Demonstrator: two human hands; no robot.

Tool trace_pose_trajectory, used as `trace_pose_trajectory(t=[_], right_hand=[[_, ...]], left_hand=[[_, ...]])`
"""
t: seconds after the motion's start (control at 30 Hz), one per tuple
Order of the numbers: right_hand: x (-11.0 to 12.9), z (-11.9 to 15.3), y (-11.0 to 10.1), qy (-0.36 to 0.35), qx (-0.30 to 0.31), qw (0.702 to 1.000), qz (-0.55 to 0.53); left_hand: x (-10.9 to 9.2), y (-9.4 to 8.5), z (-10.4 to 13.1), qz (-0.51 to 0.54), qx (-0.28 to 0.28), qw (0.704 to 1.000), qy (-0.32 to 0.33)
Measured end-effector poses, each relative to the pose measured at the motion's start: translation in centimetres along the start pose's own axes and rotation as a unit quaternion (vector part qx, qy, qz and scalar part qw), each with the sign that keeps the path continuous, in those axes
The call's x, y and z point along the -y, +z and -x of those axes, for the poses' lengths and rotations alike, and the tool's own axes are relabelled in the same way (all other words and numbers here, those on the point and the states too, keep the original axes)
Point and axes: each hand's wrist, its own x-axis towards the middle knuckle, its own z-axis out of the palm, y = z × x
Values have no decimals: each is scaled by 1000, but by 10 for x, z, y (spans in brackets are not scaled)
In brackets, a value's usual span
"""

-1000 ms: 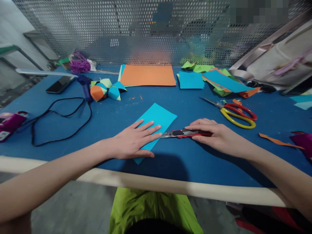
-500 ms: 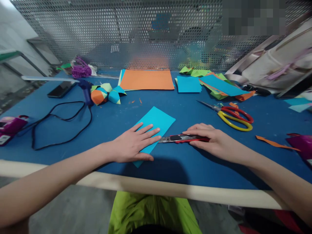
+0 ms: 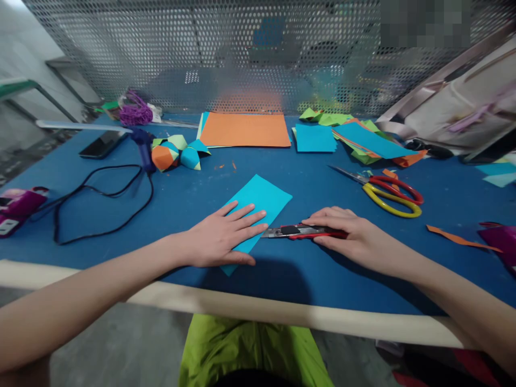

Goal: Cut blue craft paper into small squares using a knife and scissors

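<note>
1. The left hand (image 3: pixel 223 239) lies flat, palm down, its fingers spread over a bright blue paper sheet (image 3: pixel 268 193).
2. That sheet rests at a slant on the blue counter (image 3: pixel 181 204), in front of the person, one corner pointing away and another peeking out below the left thumb.
3. The right hand (image 3: pixel 346 231) is closed around a red snap-off utility knife (image 3: pixel 300 231), thumb on one side and fingers on the other.
4. The knife's blade points left, its tip at the sheet's right edge by the left index fingertip (whether it touches the paper, I cannot tell).
5. Beyond the right hand lie scissors (image 3: pixel 370 183) with one red and one yellow handle; to its right is an orange paper strip (image 3: pixel 459 238).
6. Farther back, an orange sheet (image 3: pixel 245 130) tops a paper stack, beside a pile of small blue squares (image 3: pixel 315 138).
</note>
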Motion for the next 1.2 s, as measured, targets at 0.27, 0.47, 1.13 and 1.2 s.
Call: trace_pose_trajectory(t=[0.27, 0.47, 1.13, 1.2], right_hand=[[5, 1, 1, -4, 2, 1000, 3], [6, 2, 2, -1, -1, 1000, -2], [16, 8, 5, 36, 7, 999, -4], [16, 7, 6, 34, 10, 999, -6]], left_hand=[[-1, 1, 0, -12, -4, 1000, 1], [-1, 1, -1, -8, -1, 1000, 3], [-1, 6, 1, 17, -45, 999, 13], [-1, 6, 1, 17, -45, 999, 10]])
